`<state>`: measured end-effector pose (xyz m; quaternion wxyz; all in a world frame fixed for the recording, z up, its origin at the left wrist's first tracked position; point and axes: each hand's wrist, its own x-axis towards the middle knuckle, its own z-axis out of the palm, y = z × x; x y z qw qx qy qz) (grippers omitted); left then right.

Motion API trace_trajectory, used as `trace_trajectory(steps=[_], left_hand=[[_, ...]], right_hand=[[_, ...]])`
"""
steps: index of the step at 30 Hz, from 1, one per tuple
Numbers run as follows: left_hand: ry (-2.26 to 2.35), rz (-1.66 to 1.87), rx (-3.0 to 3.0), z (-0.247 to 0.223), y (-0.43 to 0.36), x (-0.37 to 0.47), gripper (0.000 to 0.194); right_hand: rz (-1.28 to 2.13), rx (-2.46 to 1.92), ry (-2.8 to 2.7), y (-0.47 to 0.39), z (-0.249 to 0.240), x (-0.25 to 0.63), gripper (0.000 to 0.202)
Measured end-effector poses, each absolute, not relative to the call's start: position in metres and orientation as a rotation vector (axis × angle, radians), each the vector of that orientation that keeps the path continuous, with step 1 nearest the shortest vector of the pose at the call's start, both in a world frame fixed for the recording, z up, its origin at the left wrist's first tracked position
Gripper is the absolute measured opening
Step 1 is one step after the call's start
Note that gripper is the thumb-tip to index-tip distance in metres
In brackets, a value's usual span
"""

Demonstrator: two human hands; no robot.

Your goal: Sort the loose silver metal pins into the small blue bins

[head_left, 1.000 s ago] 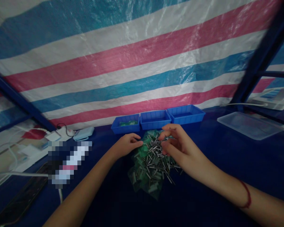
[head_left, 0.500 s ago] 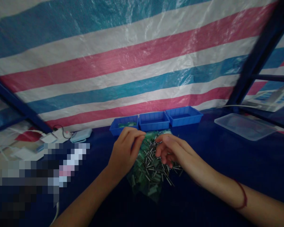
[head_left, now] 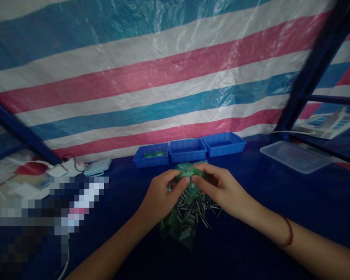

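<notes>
My left hand and my right hand pinch a green translucent plastic bag between them, thumbs close together. What the bag holds is too blurred to tell. Right below, a heap of thin metal pins lies on the dark blue table. More green bags with small pale pieces lie under and in front of the pins. A red band circles my right wrist.
Three blue trays stand behind my hands: the left one holds green bags, beside the middle and right ones. A clear plastic lid lies at right. A light blue case and cables are at left.
Both hands have come together over the heap and now hold a green bag at its upper part. The right hand's fingers have closed. The view has shifted slightly.
</notes>
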<state>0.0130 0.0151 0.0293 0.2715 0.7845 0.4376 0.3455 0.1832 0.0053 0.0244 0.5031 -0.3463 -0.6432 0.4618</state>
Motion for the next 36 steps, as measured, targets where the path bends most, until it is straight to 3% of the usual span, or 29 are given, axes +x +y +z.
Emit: trace_trajectory(steps=[4, 7, 9, 12, 17, 20, 27, 36], left_hand=[[1.155, 1.054, 1.853, 0.023, 0.015, 0.018, 0.026], [1.103, 1.084, 1.74, 0.02, 0.013, 0.022, 0.03], [1.014, 1.072, 1.574, 0.02, 0.012, 0.025, 0.047], [0.865, 0.942, 1.276, 0.021, 0.009, 0.029, 0.07], [0.822, 0.954, 1.224, 0.024, 0.007, 0.029, 0.04], [0.854, 1.019, 1.237, 0.024, 0.01, 0.027, 0.035], [0.97, 1.054, 1.449, 0.021, 0.017, 0.022, 0.029], [1.047, 1.041, 1.758, 0.02, 0.021, 0.02, 0.024]], right_hand=[[1.132, -0.859, -1.509, 0.005, 0.02, 0.18, 0.02], [0.939, -0.902, -1.566, 0.005, 0.019, 0.182, 0.009], [0.682, -0.899, -1.62, 0.004, 0.02, 0.186, 0.007], [0.284, -0.815, -1.75, 0.002, 0.023, 0.193, 0.02], [-0.072, -0.806, -1.924, -0.002, 0.023, 0.198, 0.044], [0.075, -0.857, -1.85, -0.003, 0.022, 0.194, 0.044], [0.907, -0.947, -1.638, 0.001, 0.018, 0.182, 0.013], [0.816, -1.018, -1.667, 0.004, 0.01, 0.181, 0.024]])
